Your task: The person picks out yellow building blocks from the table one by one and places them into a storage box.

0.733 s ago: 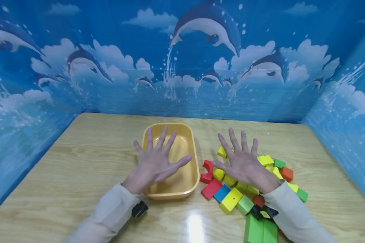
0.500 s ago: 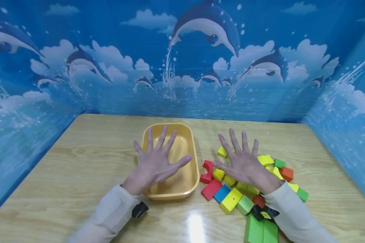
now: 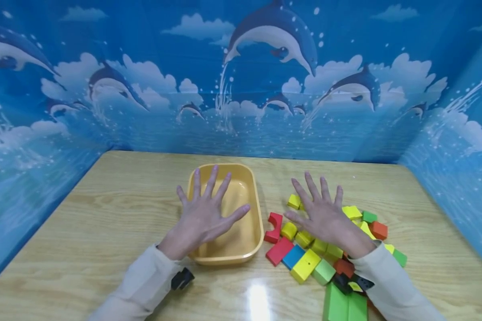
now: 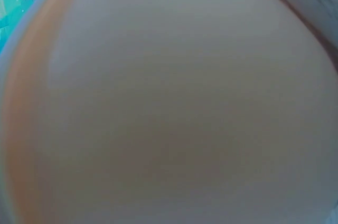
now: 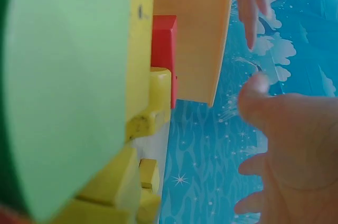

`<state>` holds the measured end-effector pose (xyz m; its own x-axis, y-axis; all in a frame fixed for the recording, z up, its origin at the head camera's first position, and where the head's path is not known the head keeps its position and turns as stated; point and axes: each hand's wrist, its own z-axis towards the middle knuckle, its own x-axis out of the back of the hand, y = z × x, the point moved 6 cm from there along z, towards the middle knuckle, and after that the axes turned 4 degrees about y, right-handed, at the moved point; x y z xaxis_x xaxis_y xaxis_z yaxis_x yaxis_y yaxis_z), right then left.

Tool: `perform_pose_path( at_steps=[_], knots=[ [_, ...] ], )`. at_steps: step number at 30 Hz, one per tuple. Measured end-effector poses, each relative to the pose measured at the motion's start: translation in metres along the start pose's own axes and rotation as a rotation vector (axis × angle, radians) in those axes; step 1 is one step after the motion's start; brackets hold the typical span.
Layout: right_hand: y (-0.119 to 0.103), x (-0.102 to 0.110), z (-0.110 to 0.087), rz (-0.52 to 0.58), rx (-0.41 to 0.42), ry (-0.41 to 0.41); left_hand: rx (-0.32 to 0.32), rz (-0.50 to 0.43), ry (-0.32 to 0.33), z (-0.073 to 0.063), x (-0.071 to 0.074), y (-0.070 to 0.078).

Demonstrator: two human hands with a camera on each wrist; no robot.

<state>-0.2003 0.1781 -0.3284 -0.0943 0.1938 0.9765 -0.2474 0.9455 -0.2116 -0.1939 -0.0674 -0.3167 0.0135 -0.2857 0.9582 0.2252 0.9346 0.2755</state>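
Note:
My left hand (image 3: 201, 220) is held with fingers spread over a yellow plastic basin (image 3: 258, 209), holding nothing. With its fingers spread too, my right hand (image 3: 325, 218) hovers above a heap of coloured blocks and grips none of them. Near it lie a red arched block (image 3: 276, 228), a red block (image 3: 279, 250), a blue block (image 3: 293, 256), a yellow block (image 3: 305, 266) and a light green block (image 3: 323, 271). The right wrist view shows the right thumb and fingers apart from the blocks. A blurred pale surface fills most of the left wrist view.
The wooden table (image 3: 116, 214) carries the basin left of the blocks. Two long green blocks (image 3: 336, 304) lie at the front, partly under the right sleeve (image 3: 393, 281). A dolphin-printed blue backdrop (image 3: 241, 133) encloses the table's back and sides.
My right hand has shifted slightly right and toward me, still spread. The left hand has drifted a little to the left. Blocks and basin stay in place.

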Motion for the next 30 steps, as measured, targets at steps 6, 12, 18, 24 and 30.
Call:
perform_pose_path(
  at_steps=[6, 12, 18, 24, 30],
  knots=[
    [0.011, 0.009, -0.004, 0.019, -0.016, 0.028, 0.036, 0.039, -0.004, 0.0, 0.0, -0.015],
    [0.026, 0.01, -0.013, 0.016, -0.044, 0.034, 0.039, -0.006, 0.004, -0.004, 0.0, -0.029],
    [0.036, 0.014, -0.021, -0.019, 0.002, 0.117, 0.025, -0.114, 0.045, -0.011, 0.004, -0.041],
    [0.051, 0.026, -0.034, -0.005, 0.047, 0.227, 0.027, -0.202, 0.084, -0.019, 0.009, -0.053],
    [0.072, 0.031, -0.052, 0.014, 0.035, 0.271, 0.0, -0.246, 0.125, -0.025, 0.009, -0.06]
  ],
)
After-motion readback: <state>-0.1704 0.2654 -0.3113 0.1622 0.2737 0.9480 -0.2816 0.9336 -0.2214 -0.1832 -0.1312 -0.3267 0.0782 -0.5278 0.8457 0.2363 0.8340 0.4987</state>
